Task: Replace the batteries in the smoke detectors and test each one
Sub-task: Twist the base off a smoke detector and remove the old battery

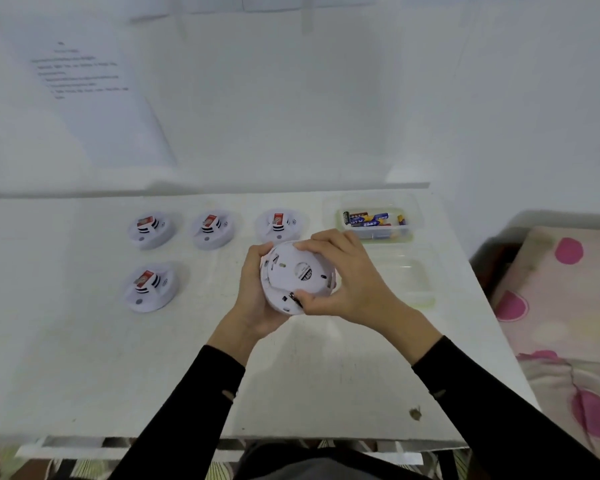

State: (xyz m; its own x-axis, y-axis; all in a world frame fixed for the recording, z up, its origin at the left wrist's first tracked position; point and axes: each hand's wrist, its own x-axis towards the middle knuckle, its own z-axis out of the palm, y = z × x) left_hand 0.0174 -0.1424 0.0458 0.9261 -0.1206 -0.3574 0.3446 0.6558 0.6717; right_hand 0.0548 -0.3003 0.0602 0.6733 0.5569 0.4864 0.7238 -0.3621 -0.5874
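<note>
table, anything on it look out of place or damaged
One thing: a small brown mark near the table's front edge, by the right sleeve; a chip or a scrap, cannot tell. Nothing else on it stands out.

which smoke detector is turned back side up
The smoke detector gripped by the left hand and right hand; the four others on the table show red-stickered fronts.

- A plain white wall [309, 98] fills the back, evenly lit.
- A printed sheet of paper [94, 98] hangs on it at the left, its text too blurred to read.
- A white table [66, 358] stands against the wall.
- Pink-spotted bedding [565, 306] lies right of the table.
</note>
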